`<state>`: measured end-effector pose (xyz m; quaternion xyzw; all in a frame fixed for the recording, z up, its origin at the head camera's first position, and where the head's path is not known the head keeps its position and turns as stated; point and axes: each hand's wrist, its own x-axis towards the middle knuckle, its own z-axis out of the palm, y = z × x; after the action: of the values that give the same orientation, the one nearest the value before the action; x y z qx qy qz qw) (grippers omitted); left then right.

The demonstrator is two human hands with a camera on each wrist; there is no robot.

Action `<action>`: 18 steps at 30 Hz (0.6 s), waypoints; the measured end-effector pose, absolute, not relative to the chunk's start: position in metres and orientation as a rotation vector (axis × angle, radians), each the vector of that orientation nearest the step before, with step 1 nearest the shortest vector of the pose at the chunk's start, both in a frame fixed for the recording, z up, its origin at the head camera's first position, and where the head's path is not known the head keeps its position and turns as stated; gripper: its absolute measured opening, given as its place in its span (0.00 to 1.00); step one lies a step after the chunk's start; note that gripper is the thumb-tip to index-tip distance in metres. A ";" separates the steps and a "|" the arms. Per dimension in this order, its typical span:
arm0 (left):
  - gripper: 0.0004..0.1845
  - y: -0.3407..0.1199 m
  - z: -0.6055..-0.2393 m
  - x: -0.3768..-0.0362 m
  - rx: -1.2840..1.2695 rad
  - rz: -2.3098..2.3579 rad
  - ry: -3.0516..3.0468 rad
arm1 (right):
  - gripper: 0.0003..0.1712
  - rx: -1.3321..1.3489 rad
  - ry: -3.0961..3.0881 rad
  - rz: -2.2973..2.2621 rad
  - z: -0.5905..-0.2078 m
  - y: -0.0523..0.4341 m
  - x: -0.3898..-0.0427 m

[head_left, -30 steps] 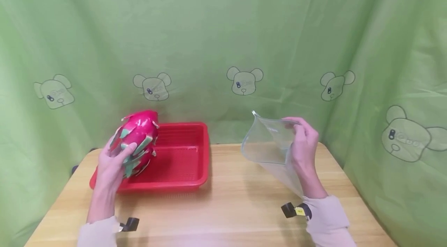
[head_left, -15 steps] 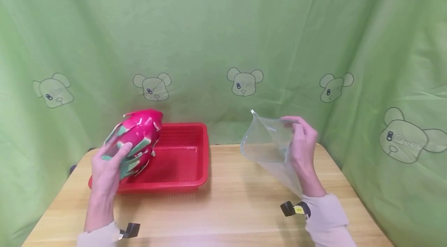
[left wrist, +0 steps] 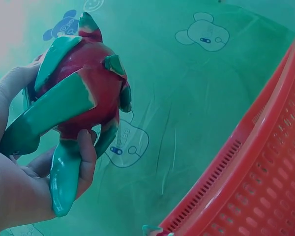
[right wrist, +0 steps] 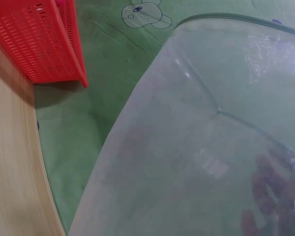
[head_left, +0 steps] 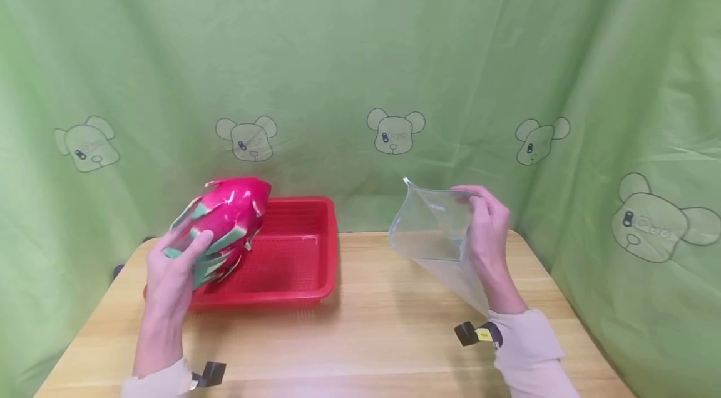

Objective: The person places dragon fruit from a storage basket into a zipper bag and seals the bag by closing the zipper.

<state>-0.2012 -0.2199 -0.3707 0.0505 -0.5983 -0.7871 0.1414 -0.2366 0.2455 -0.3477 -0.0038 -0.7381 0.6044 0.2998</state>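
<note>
My left hand (head_left: 171, 266) grips a pink dragon fruit (head_left: 225, 216) with green scales, held above the left end of a red perforated basket (head_left: 293, 260). The left wrist view shows the dragon fruit (left wrist: 78, 83) close up, my fingers (left wrist: 86, 152) curled under it, with the basket rim (left wrist: 246, 162) at the lower right. My right hand (head_left: 487, 229) holds a clear zip bag (head_left: 430, 229) up off the table, its mouth gaping toward the left. In the right wrist view the bag (right wrist: 196, 147) fills most of the frame, and the basket (right wrist: 39, 39) shows at the top left.
A wooden table (head_left: 366, 329) carries the basket at its left rear. Green cloth printed with bear faces (head_left: 360, 72) hangs close behind and on both sides. Bare tabletop lies between my two hands and along the front edge.
My left hand has shifted the dragon fruit slightly right and up, tilting it over the basket. The right hand and bag have barely moved.
</note>
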 end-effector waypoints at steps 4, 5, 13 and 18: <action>0.31 -0.217 -0.369 -0.197 0.088 -2.282 -1.757 | 0.23 -0.001 -1.995 1.583 -0.347 0.244 -0.237; 0.31 -0.216 -0.368 -0.196 0.081 -2.278 -1.773 | 0.23 0.003 -2.004 1.577 -0.347 0.244 -0.237; 0.30 -0.211 -0.364 -0.187 0.043 -2.272 -1.821 | 0.24 0.041 -2.041 1.562 -0.348 0.239 -0.239; 0.31 -0.205 -0.359 -0.184 0.033 -2.246 -1.878 | 0.24 0.038 -2.060 1.556 -0.350 0.237 -0.240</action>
<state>-0.1836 -0.2052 -0.3595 0.0113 -0.6378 -0.7627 0.1068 -0.2398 0.2367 -0.3497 0.0141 -0.7668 0.5793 0.2761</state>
